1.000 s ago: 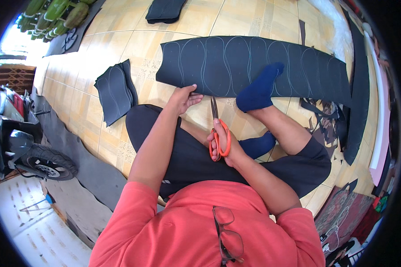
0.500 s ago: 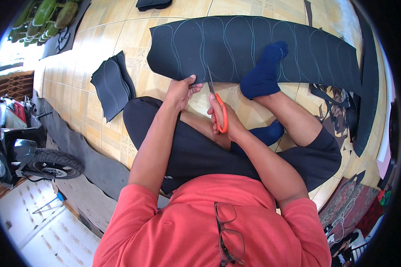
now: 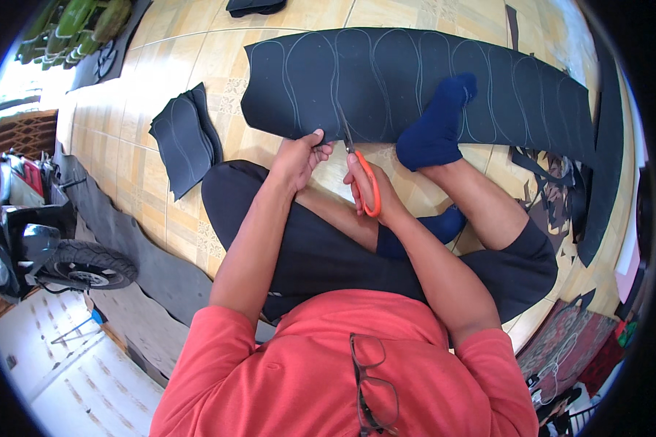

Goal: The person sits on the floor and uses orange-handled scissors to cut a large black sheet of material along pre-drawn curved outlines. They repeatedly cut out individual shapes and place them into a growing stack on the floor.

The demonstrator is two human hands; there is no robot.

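A long black sheet (image 3: 407, 87) with pale sole-shaped outlines drawn side by side lies across the floor before me. My left hand (image 3: 301, 159) pinches its near edge, thumb on top and fingers curled below. Just right of it, my right hand (image 3: 380, 191) grips orange-handled scissors (image 3: 370, 182). Their blades are over the sheet's near edge, pointing away from me along one of the outlines. My foot in a dark blue sock (image 3: 439, 120) rests on the sheet, right of the scissors. A stack of cut black sole-shaped pieces (image 3: 185, 142) sits on the floor to the left.
Black offcuts (image 3: 554, 175) are heaped at the right, beside a long dark strip (image 3: 605, 160). Another black stack (image 3: 256, 6) lies at the far edge. Grey sheeting (image 3: 160, 251) stretches along the left, near a parked motorbike (image 3: 51, 251). Patterned rugs (image 3: 565, 346) are at lower right.
The scissors and my right hand have shifted slightly to the right. The sheet and the foot on it have moved a little right too. My left hand keeps its pinch.
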